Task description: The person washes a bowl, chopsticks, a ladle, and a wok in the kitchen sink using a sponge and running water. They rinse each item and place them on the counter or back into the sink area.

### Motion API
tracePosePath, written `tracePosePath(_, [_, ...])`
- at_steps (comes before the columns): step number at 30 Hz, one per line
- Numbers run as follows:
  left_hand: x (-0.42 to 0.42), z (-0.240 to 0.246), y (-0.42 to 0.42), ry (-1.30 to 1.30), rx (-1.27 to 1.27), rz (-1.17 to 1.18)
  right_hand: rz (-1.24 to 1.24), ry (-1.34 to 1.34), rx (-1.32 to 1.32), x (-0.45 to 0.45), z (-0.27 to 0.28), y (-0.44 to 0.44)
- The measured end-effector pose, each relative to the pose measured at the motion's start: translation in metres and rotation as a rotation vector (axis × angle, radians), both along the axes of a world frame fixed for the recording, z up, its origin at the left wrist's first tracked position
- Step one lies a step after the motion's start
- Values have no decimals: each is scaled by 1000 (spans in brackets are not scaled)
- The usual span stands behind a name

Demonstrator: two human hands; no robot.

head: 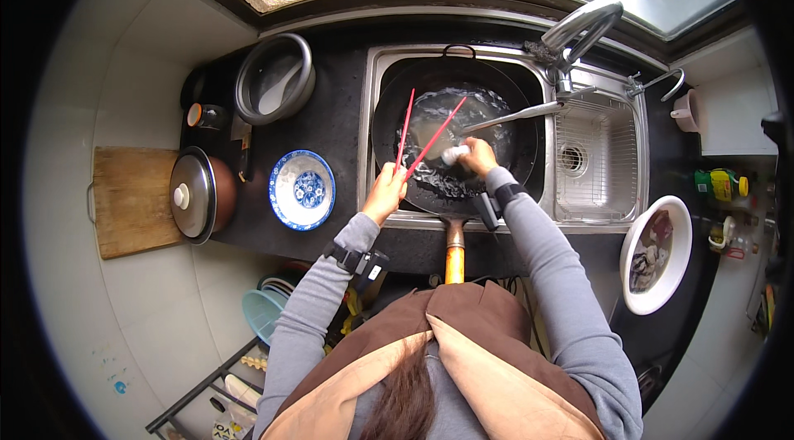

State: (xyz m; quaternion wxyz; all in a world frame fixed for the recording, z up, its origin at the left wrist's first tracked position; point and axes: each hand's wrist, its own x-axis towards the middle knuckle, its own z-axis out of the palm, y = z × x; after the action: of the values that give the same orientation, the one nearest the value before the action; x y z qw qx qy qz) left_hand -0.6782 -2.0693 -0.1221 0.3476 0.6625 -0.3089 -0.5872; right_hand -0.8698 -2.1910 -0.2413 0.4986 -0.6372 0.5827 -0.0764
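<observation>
My left hand [384, 195] grips a pair of red chopsticks [435, 136], their tips spread apart over a large dark wok [389, 111]. In my right hand [481, 158] is a small white cloth or sponge [454, 154], held low over the wok. Cloudy water [437, 106] with ripples fills the wok's bottom. A metal-handled spatula [527, 114] leans in it, its handle resting toward the sink divider and its blade partly under water. The wok sits in the left sink basin [366, 130], with its wooden handle [454, 263] pointing toward me.
A faucet [567, 55] stands behind the divider, near the right basin [595, 130] with its wire rack. To the left are a blue-and-white bowl [302, 190], a metal pot [248, 111] holding a white spoon, a knife [245, 154] and a lidded pot [192, 192]. A white basin [679, 254] holds wet cloths.
</observation>
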Motion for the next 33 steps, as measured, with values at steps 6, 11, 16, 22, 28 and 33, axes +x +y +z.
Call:
tracePosePath(6, [-12, -41, -20, -172, -18, 116, -377, -1111, 563, 2, 69, 21])
tracePosePath(11, [-43, -64, -30, -366, -152, -33, -426, -913, 457, 36, 80, 41])
tracePosePath(16, [-41, -52, -21, -322, -195, -93, -558, -912, 211, 54, 48, 32])
tracePosePath(22, [-38, -20, -12, -189, -149, -105, -833, -928, 145, 40, 37, -22])
tracePosePath(28, [-31, -25, -16, -192, -121, -44, -631, -492, -178, 64, 49, 26])
tracePosePath(33, [-27, -21, -11, -342, -205, -112, -743, -693, -191, 54, 39, -6])
